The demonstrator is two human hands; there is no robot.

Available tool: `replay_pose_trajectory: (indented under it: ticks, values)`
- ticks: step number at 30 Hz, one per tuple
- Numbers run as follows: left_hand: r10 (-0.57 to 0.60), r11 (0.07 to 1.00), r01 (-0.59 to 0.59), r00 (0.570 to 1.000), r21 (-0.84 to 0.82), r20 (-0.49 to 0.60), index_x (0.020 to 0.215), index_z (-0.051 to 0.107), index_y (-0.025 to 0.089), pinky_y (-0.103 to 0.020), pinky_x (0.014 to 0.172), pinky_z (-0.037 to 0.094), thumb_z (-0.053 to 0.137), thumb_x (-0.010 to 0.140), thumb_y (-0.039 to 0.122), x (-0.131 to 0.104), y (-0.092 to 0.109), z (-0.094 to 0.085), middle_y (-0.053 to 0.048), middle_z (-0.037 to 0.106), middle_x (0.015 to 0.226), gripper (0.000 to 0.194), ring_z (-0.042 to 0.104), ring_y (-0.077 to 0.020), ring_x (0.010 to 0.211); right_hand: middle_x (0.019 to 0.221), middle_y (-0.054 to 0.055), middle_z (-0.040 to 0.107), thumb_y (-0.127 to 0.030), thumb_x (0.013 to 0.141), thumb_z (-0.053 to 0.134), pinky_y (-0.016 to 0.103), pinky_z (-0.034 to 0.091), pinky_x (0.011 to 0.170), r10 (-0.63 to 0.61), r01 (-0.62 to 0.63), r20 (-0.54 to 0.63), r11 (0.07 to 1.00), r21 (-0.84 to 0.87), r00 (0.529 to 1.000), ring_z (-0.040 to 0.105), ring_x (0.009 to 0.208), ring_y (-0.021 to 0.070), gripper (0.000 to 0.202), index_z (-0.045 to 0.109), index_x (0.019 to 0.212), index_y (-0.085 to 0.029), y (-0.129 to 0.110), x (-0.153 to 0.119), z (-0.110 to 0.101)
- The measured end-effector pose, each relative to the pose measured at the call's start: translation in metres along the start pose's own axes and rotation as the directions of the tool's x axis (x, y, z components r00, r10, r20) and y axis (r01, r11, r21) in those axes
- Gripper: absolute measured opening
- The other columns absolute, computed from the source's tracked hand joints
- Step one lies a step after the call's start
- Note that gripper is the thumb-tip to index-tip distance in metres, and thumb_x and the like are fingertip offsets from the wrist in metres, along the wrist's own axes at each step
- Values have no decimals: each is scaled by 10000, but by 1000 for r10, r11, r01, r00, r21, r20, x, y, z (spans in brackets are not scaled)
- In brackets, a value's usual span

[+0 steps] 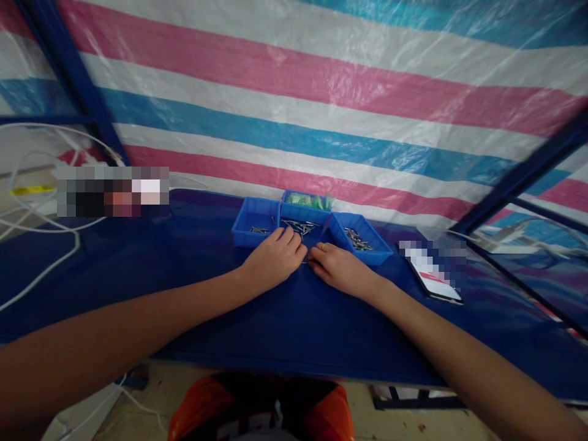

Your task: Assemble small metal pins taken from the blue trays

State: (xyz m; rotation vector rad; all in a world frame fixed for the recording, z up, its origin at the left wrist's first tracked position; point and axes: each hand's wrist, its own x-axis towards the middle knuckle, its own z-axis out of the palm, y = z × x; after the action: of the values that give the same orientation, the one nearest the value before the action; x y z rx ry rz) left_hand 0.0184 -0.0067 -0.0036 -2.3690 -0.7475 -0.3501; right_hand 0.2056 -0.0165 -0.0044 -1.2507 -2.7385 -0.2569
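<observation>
— Two bare hands are nearly fingertip to fingertip; what are they gripping?
— The fingers are curled inward on both. Something thin [304, 263] shows in the narrow gap, by the tips of the right hand [339, 267]. Whether either hand pinches it, I can't make out.
— And the left hand [277, 256]?
— Bent over, knuckles up, just in front of a loose pile of slim metal pieces [301, 228]. From this angle, contact with the pile is unclear.
— Where does that pile lie?
— On the blue table [285, 331], among three blue trays. The left tray [248, 239] has a few similar pieces in it, the right tray [375, 255] a thicker heap, and the back tray [305, 214] green and clear packets.
— Anything farther out?
— A phone [432, 278] lies flat to the right of the right tray, partly blurred. White cables [76, 245] loop at the table's far left, near a pixelated patch.
— Behind it all?
— A striped plastic sheet [321, 110] in pink, white and blue, with dark blue frame posts at either side.
</observation>
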Motion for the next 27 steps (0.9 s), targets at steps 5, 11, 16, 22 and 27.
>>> replay_pose_trajectory:
  ticks: [5, 11, 16, 22, 27]
  values:
    - [-165, 985, 163, 985, 56, 40, 872, 552, 109, -370, 724, 401, 391, 845, 96, -2, -7, 3, -157, 575, 960, 163, 519, -282, 922, 841, 57, 554, -206, 911, 407, 257, 413, 703, 2, -2, 4, 1000, 2, 1000, 526, 766, 155, 135, 527, 877, -154, 0, 1, 0]
    - [-157, 987, 151, 982, 61, 106, 882, 533, 116, -317, 601, 378, 410, 830, 73, -2, -6, 4, -104, 560, 773, 141, 534, -247, 768, 841, 59, 559, -207, 912, 407, 257, 415, 697, 13, -13, 5, 1000, -2, 1000, 527, 769, 159, 144, 532, 868, -151, 0, 1, -1]
    - [-152, 982, 142, 985, 125, 82, 933, 533, 113, -339, 629, 369, 379, 845, 78, -2, -3, -1, -101, 570, 764, 181, 533, -243, 751, 845, 64, 556, -201, 910, 409, 264, 419, 709, 5, -5, 7, 1000, 14, 1000, 527, 769, 161, 135, 531, 882, -151, -1, 0, -1]
    - [-26, 999, 25, 999, 19, 37, 869, 538, 114, -338, 652, 364, 381, 857, 107, -1, 2, -3, -113, 567, 846, 157, 519, -238, 816, 827, 61, 553, -191, 905, 410, 267, 422, 704, 3, -3, 15, 1000, 17, 1000, 525, 753, 160, 132, 523, 850, -153, 1, 0, -2]
    - [60, 992, -49, 994, -116, 91, 792, 540, 135, -304, 541, 352, 411, 859, 139, -5, 10, 6, -82, 553, 756, 146, 522, -219, 730, 822, 62, 550, -191, 905, 402, 271, 424, 706, -4, 4, 13, 1000, -1, 1000, 522, 756, 164, 134, 514, 845, -150, 1, 0, -1]
